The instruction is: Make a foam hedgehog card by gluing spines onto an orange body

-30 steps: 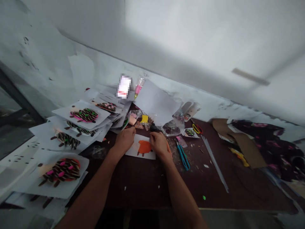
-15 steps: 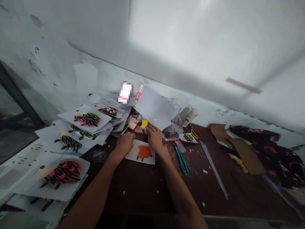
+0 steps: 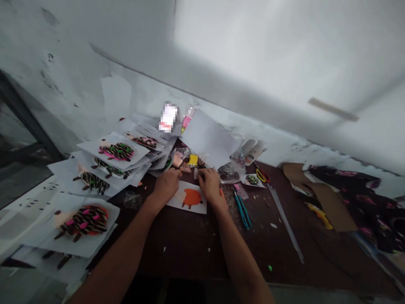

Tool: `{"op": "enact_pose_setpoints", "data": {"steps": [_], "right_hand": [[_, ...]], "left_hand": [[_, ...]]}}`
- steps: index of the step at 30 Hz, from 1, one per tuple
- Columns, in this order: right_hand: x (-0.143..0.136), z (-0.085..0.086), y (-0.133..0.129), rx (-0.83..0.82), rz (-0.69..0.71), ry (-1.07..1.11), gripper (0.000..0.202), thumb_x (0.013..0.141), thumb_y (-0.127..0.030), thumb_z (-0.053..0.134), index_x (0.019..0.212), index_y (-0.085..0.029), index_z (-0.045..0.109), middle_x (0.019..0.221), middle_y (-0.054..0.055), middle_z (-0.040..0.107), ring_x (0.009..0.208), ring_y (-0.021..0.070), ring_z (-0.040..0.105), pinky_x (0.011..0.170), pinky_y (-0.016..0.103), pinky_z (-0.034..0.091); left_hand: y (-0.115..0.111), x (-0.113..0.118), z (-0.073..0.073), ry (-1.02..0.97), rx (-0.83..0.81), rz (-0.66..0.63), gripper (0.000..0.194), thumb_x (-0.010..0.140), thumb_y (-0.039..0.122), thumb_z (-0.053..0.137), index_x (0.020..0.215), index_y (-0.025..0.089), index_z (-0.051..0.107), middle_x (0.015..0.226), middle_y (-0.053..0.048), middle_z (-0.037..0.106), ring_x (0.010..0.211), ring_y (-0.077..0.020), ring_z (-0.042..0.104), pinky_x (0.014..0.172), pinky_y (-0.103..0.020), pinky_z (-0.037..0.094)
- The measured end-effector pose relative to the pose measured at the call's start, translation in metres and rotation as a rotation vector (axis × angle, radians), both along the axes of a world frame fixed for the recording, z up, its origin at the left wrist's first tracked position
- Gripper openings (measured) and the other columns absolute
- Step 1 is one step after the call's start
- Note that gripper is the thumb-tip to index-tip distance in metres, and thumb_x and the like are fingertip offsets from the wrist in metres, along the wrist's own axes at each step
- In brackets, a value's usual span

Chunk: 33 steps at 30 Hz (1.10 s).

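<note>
A white card (image 3: 201, 207) with an orange clay shape (image 3: 191, 196) and small dark legs lies on the dark table between my hands. My left hand (image 3: 167, 185) is at the card's upper left corner, its fingers curled together; what they hold, if anything, is too small to make out. My right hand (image 3: 209, 182) is above the card's upper right corner, with bent fingers close to some small dark bits; whether it grips one of them is unclear. Just beyond the hands are a yellow clay block (image 3: 193, 160) and a peach clay piece (image 3: 177, 158) in plastic.
Stacked cards with clay hedgehogs (image 3: 117, 151) cover the left side. Blank white paper (image 3: 209, 137) and a lit phone (image 3: 168, 117) are at the back. To the right are teal scissors (image 3: 243, 209), red-yellow scissors (image 3: 262, 174), clear strips (image 3: 286, 223), a yellow cutter (image 3: 319, 214) and cardboard (image 3: 332, 207).
My right hand's fingers have bent more and drawn in slightly. My left hand has turned a little at the card's corner. The whole view has shifted slightly.
</note>
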State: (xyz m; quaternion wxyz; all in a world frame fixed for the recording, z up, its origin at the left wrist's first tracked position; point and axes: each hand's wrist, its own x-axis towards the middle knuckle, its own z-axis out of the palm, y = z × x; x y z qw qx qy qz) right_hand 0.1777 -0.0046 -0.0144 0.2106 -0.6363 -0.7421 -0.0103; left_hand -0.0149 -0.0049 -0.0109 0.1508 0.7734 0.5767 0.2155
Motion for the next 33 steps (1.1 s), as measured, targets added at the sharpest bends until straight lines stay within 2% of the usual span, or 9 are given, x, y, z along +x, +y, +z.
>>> {"op": "enact_pose_setpoints", "data": {"steps": [5, 8, 11, 16, 20, 23, 28, 33], "right_hand": [[-0.002, -0.002, 0.000, 0.029, 0.039, 0.009, 0.041, 0.084, -0.007, 0.052, 0.120, -0.019, 0.069, 0.124, 0.010, 0.067, 0.115, 0.0232, 0.055, 0.102, 0.036, 0.037], [0.001, -0.001, 0.001, 0.074, -0.011, 0.039, 0.045, 0.083, -0.004, 0.049, 0.123, -0.017, 0.067, 0.126, 0.011, 0.066, 0.116, 0.0224, 0.056, 0.103, 0.034, 0.037], [0.008, 0.001, 0.002, 0.079, -0.092, 0.035, 0.038, 0.088, -0.008, 0.048, 0.119, -0.017, 0.068, 0.118, 0.011, 0.068, 0.111, 0.0225, 0.058, 0.099, 0.034, 0.038], [0.021, 0.006, 0.001, 0.044, -0.163, -0.010, 0.023, 0.094, -0.020, 0.051, 0.106, -0.016, 0.070, 0.105, 0.012, 0.070, 0.100, 0.0231, 0.059, 0.091, 0.034, 0.040], [0.024, 0.008, -0.008, 0.081, -0.220, 0.006, 0.024, 0.095, -0.019, 0.048, 0.099, -0.016, 0.071, 0.100, 0.011, 0.071, 0.094, 0.0223, 0.060, 0.086, 0.032, 0.040], [0.015, 0.007, -0.020, 0.071, -0.179, 0.017, 0.023, 0.094, -0.017, 0.048, 0.097, -0.016, 0.071, 0.098, 0.010, 0.072, 0.093, 0.0219, 0.061, 0.085, 0.031, 0.041], [-0.008, 0.004, -0.033, 0.021, -0.106, 0.039, 0.022, 0.092, -0.015, 0.052, 0.097, -0.017, 0.073, 0.100, 0.009, 0.072, 0.097, 0.0220, 0.061, 0.088, 0.031, 0.042], [-0.013, 0.006, -0.038, -0.025, -0.080, 0.064, 0.023, 0.090, -0.012, 0.052, 0.101, -0.016, 0.073, 0.102, 0.010, 0.072, 0.099, 0.0223, 0.062, 0.091, 0.032, 0.044]], "left_hand": [[-0.006, 0.003, 0.007, -0.090, 0.089, -0.020, 0.029, 0.092, 0.014, 0.045, 0.104, 0.020, 0.072, 0.109, -0.007, 0.072, 0.100, -0.0216, 0.067, 0.082, -0.029, 0.051], [-0.008, 0.005, 0.010, -0.158, 0.131, -0.010, 0.031, 0.094, 0.016, 0.046, 0.111, 0.022, 0.071, 0.113, -0.006, 0.074, 0.103, -0.0211, 0.068, 0.086, -0.028, 0.051], [-0.009, 0.007, 0.010, -0.183, 0.134, -0.015, 0.033, 0.095, 0.018, 0.045, 0.115, 0.024, 0.070, 0.115, -0.005, 0.074, 0.102, -0.0205, 0.069, 0.087, -0.028, 0.051], [-0.010, 0.012, 0.004, -0.121, 0.076, -0.026, 0.028, 0.096, 0.027, 0.049, 0.113, 0.024, 0.070, 0.104, -0.005, 0.077, 0.095, -0.0221, 0.071, 0.085, -0.030, 0.052], [-0.009, 0.013, 0.003, -0.173, 0.113, -0.052, 0.027, 0.094, 0.023, 0.051, 0.112, 0.023, 0.070, 0.115, -0.005, 0.074, 0.104, -0.0216, 0.068, 0.088, -0.031, 0.052], [-0.010, 0.013, 0.005, -0.194, 0.151, -0.099, 0.028, 0.092, 0.016, 0.049, 0.110, 0.022, 0.070, 0.122, -0.006, 0.070, 0.111, -0.0209, 0.064, 0.093, -0.031, 0.051], [-0.013, 0.015, 0.005, -0.115, 0.144, -0.124, 0.026, 0.091, 0.015, 0.047, 0.097, 0.019, 0.072, 0.115, -0.009, 0.070, 0.109, -0.0241, 0.064, 0.094, -0.034, 0.051], [-0.012, 0.016, 0.000, -0.087, 0.116, -0.165, 0.028, 0.091, 0.017, 0.046, 0.091, 0.019, 0.073, 0.106, -0.011, 0.071, 0.104, -0.0261, 0.065, 0.091, -0.036, 0.052]]}}
